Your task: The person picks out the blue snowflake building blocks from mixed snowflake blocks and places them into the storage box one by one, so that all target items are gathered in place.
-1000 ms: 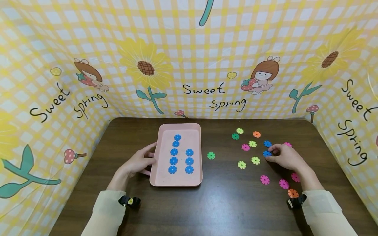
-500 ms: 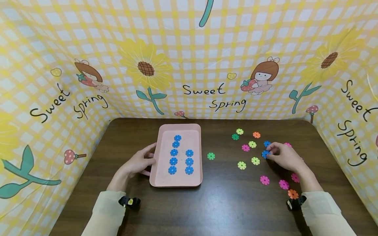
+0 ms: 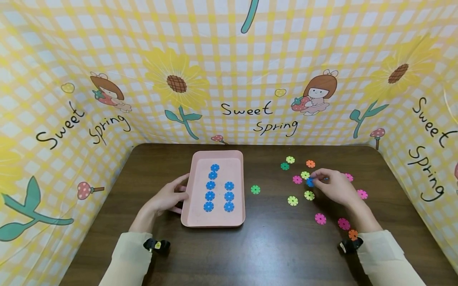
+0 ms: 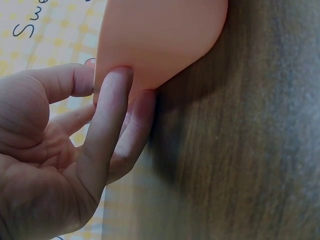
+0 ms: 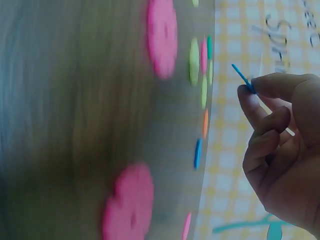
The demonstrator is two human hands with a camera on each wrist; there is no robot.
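Observation:
My right hand (image 3: 334, 186) pinches a blue notched plastic disc (image 3: 309, 182) between thumb and fingertip. In the right wrist view that blue disc (image 5: 241, 76) shows edge-on, raised off the table. On the left, my left hand (image 3: 168, 196) holds the left side of a pink tray (image 3: 213, 221). The left wrist view shows fingers (image 4: 111, 107) against the tray's outer wall (image 4: 165, 35). Inside the tray lie several blue discs (image 3: 210, 196) in two columns, the left one longer than the right.
Loose discs lie right of the tray: a green disc (image 3: 255, 189) nearby, several yellow ones (image 3: 292, 200), pink ones (image 3: 320, 219) and orange ones (image 3: 310, 163). Another blue disc (image 5: 198, 153) lies on the table near the right hand. A checked cloth (image 3: 229, 71) walls the table's back and sides.
My right hand has picked up the blue disc and moved left with it, over the yellow discs. The left hand and tray have stayed put.

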